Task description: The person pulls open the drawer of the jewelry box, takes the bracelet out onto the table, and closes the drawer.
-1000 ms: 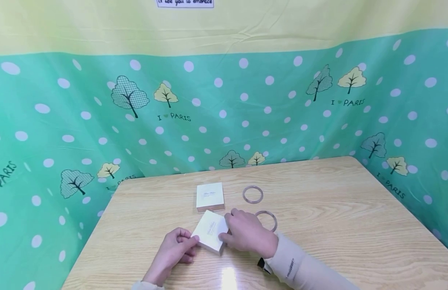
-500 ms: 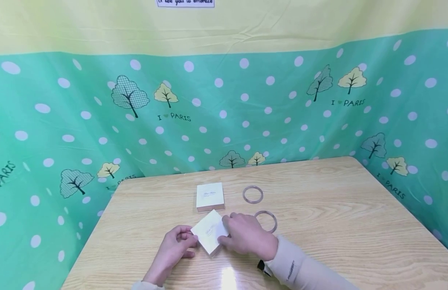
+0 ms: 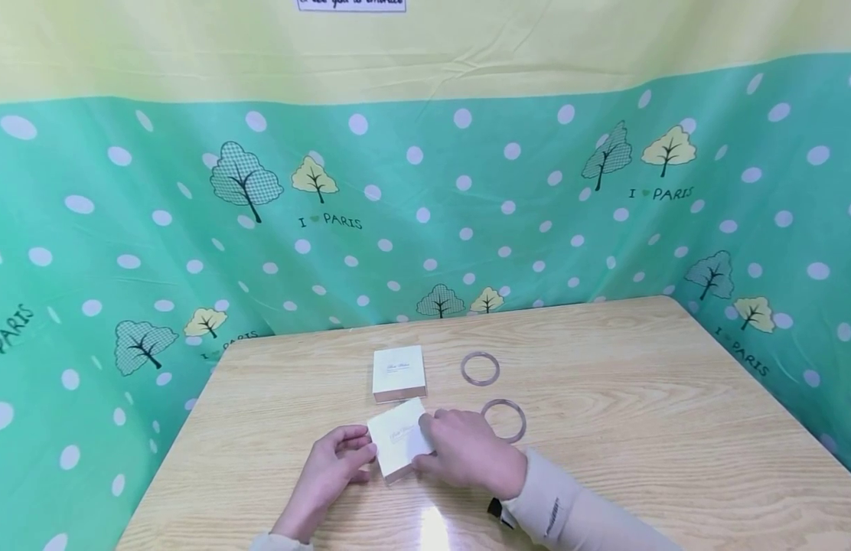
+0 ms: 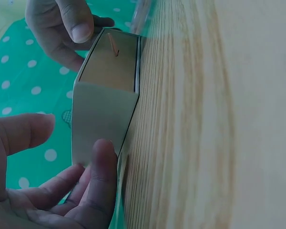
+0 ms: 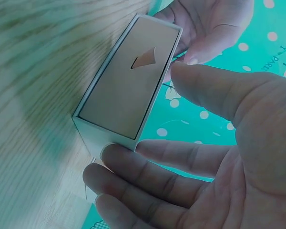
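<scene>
A small white box with fine lettering on top is turned at an angle near the front of the table. My right hand holds its right side, thumb at the near edge and fingers at the far corner. My left hand is at the left side, fingers lightly bent; in the left wrist view, its fingertips reach the box's pale wall while the thumb stands apart. The tan inner end of the box, with a small pull tab, faces the right wrist camera.
A second white box sits just behind the held one. Two greyish ring bangles lie to the right: the far bangle and the near bangle, the latter partly behind my right hand. A dotted green curtain hangs behind the wooden table.
The held box has turned clockwise on the spot, seen from above. Both hands stay at its sides with small finger shifts. The other box and the bangles have not moved.
</scene>
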Demonstrator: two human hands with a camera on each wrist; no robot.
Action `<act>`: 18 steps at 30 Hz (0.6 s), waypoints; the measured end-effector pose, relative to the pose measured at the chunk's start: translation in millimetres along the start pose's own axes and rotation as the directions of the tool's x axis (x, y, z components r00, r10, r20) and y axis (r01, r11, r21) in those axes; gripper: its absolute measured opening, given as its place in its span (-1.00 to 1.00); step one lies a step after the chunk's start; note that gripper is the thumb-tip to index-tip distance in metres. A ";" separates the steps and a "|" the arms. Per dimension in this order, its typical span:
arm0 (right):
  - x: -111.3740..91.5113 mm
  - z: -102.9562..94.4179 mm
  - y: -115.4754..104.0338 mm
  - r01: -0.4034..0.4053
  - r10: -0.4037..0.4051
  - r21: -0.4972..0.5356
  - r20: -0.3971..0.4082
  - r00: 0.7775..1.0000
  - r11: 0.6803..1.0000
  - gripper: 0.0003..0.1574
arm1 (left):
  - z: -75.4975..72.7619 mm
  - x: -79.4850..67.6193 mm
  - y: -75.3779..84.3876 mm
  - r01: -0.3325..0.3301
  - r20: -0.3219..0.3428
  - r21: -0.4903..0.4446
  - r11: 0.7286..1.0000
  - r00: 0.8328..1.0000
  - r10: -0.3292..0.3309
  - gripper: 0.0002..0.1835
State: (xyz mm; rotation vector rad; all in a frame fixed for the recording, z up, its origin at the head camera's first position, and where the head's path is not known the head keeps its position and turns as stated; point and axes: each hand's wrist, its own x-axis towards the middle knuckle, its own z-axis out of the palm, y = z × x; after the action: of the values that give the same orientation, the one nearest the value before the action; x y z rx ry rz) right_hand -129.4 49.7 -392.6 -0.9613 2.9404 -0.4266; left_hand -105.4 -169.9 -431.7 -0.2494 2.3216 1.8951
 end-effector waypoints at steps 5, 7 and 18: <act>-0.6 0.0 -1.2 0.010 -0.010 0.015 0.007 1.000 1.000 -0.59 | 0.1 -0.3 -0.2 -0.024 0.021 0.005 1.000 0.999 0.024 -0.41; -0.9 -0.1 -1.3 0.018 -0.018 0.014 0.004 1.000 1.000 -0.59 | -0.2 -0.1 -0.3 -0.030 0.033 0.008 1.000 0.999 0.030 -0.40; -1.8 1.0 -2.9 0.053 -0.053 0.004 -0.012 0.999 0.999 -0.58 | -1.2 -1.9 -0.9 -0.066 0.089 0.027 0.997 0.994 0.063 -0.39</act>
State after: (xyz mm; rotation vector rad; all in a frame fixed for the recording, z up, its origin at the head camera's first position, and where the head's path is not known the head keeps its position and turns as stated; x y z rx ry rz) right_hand -126.1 48.2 -393.0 -1.0422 2.9290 -0.4415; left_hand -103.4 -171.2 -431.9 -0.0868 2.3248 1.8584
